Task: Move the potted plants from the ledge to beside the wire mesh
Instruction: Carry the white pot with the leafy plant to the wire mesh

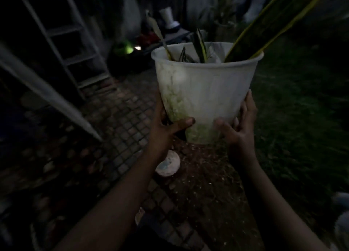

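A white plastic pot [205,88], stained green near its base, is held up in front of me above the ground. Long green leaves with yellow edges [264,28] rise out of it toward the upper right. My left hand [168,130] grips its lower left side, thumb across the front. My right hand [238,126] clasps its lower right side. A wire mesh [124,130] lies flat over the ground at left of the pot. The scene is dark and blurred.
A metal stepladder [64,43] stands at upper left, with a pale slanted bar [47,96] in front of it. A round pale object [168,165] lies on bare soil below the pot. Grass [302,109] covers the right side. Dim clutter and another plant sit at the back.
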